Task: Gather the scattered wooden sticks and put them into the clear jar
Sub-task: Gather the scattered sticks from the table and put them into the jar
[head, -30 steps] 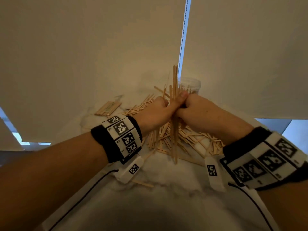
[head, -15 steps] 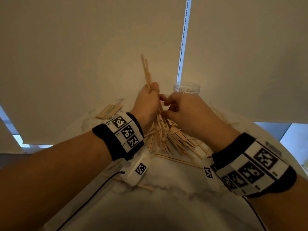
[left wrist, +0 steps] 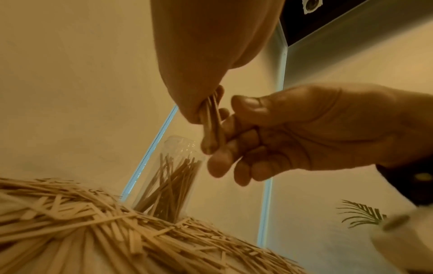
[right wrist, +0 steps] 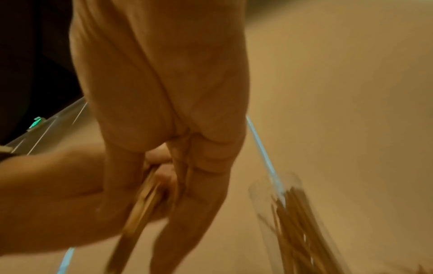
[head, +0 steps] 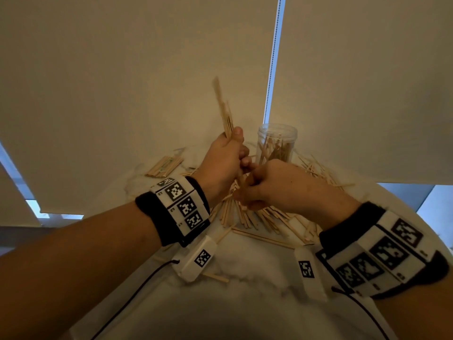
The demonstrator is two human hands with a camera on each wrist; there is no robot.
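Note:
My left hand [head: 224,155] grips a bundle of wooden sticks [head: 223,107] in its fist; the bundle points up and leans a little left. In the left wrist view the bundle's lower end [left wrist: 211,129] pokes out under the fist. My right hand [head: 267,186] is just right of it, fingers [left wrist: 236,140] curled against that lower end. The clear jar [head: 277,143] stands upright behind the hands with several sticks inside, and is also seen in the wrist views [left wrist: 173,176] [right wrist: 293,222]. A heap of loose sticks [head: 247,217] lies on the table under both hands.
The white table [head: 245,303] carries a small flat stack of sticks [head: 164,166] at the back left and stray sticks [head: 316,170] to the right of the jar. Roller blinds [head: 122,82] hang close behind the table.
The bundle, earlier upright between both hands on the heap, has been lifted by my left hand and tilted left. My right hand has dropped to the bundle's lower end, uncovering the jar.

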